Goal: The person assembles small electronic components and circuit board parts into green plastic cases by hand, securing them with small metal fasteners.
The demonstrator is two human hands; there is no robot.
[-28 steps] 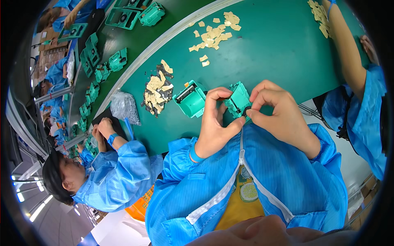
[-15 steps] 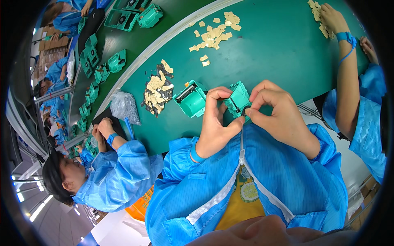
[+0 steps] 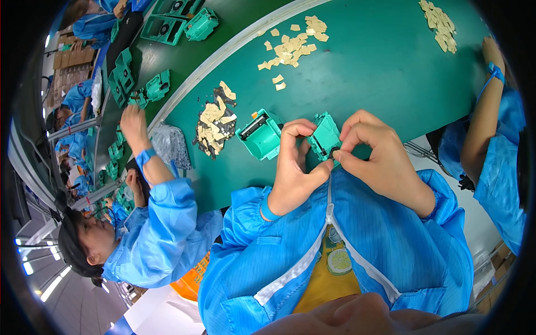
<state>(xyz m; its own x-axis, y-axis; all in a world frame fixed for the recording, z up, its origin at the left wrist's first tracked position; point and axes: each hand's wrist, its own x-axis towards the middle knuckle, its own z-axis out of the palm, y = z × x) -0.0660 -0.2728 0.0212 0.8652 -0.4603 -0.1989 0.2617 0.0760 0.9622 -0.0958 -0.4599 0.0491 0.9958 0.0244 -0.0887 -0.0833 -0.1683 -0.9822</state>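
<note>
A small green plastic housing [image 3: 325,135] with a black strip along it is held close to my chest, over the table's near edge. My left hand [image 3: 297,167] grips it from the left, fingers at its far side and thumb at its near end. My right hand [image 3: 377,153] pinches a small dark round part [image 3: 334,151] against the housing's near right corner; the fingers hide most of that part. Left of my left hand lies another green plastic housing [image 3: 261,137], hollow side up, with a black bar and a small orange piece at its rim.
A heap of black and cream pieces [image 3: 214,123] lies to the left, near a clear plastic bag [image 3: 170,145]. Cream paper-like pieces [image 3: 290,50] are scattered farther back. A belt with green housings [image 3: 159,84] runs at left. Co-workers sit at left [image 3: 156,223] and right [image 3: 499,151].
My hands and the housing stay almost still. The left co-worker's hand has reached forward toward the belt. At right, the other co-worker's hand has drawn back from the cream pieces.
</note>
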